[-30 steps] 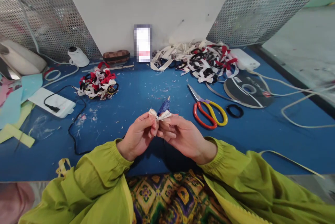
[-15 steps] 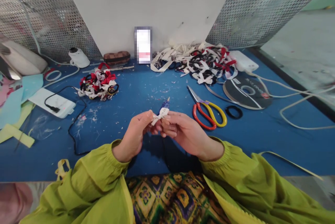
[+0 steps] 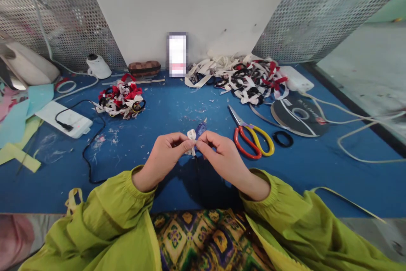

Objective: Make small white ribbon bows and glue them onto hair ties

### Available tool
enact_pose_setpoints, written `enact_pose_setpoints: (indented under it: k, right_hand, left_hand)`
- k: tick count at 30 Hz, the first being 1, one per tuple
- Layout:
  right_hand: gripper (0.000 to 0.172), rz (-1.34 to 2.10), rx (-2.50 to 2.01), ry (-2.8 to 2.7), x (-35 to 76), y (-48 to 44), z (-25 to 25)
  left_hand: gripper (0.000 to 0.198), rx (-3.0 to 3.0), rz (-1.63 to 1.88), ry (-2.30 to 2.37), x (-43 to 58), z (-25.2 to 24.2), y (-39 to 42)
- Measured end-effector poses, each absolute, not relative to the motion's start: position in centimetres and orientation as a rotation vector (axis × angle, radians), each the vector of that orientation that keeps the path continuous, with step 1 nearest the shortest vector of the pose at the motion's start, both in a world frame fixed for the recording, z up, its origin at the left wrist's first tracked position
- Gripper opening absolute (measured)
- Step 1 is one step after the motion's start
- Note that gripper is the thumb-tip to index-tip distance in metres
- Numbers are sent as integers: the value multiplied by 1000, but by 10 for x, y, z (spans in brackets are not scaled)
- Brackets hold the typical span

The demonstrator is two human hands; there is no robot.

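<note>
Between the thumb and forefinger of my left hand (image 3: 163, 154) is a small white ribbon (image 3: 191, 135) with printed marks, its short end hanging below the fingertips. The thumb and forefinger of my right hand (image 3: 223, 157) pinch the same ribbon from the other side, fingertips touching those of the left. Just beyond the fingers, a blue glue gun (image 3: 201, 128) points its pale tip away from me; its rear is hidden behind my right hand. Right of my hands lie scissors (image 3: 253, 140) with one red and one yellow handle, blades apart, beside a black hair tie (image 3: 283, 138).
A pile of ribbon-trimmed hair ties (image 3: 122, 98) is at left, a larger pile with white ribbons (image 3: 244, 76) at back right. A black ribbon reel (image 3: 298, 114), a white power box (image 3: 66, 119), cables and a propped phone (image 3: 177, 54) stand around the blue table (image 3: 165, 106).
My hands have turned from palms partly up to knuckles up, fingertips now meeting at the ribbon. The ribbon has shifted slightly left, off the front of the glue gun.
</note>
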State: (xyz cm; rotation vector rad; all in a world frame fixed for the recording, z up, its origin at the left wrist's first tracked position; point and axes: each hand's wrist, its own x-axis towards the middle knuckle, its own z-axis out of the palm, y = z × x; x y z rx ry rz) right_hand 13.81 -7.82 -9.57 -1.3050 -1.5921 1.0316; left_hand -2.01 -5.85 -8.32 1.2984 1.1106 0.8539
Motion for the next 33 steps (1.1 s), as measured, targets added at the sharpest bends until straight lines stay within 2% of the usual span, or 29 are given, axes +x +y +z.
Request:
enact_pose_setpoints:
  k: [3, 10, 13, 17, 24, 28, 33]
  right_hand:
    - [26, 840, -1308, -1743, 139, -79, -97]
    - [24, 344, -997, -2196, 140, -81, -98]
    - [22, 414, -1150, -2001, 141, -78, -100]
    - [19, 793, -1276, -1613, 137, -77, -100]
    - [20, 1129, -1282, -1454, 125, -83, -103]
    - [27, 1081, -1273, -1540, 129, -83, -100]
    - [23, 724, -1204, -1843, 136, -81, -95]
  left_hand:
    - [27, 1295, 875, 1126, -21, -84, -58]
    - [29, 1176, 902, 1065, -19, -86, -61]
    - [28, 1173, 928, 1115, -21, -85, -58]
    - [32, 1108, 971, 1172, -23, -83, -56]
    - [28, 1111, 971, 1145, -18, -87, -61]
    - [25, 1185, 960, 1172, -18, -86, -61]
    - [35, 1246, 892, 1146, -21, -82, -58]
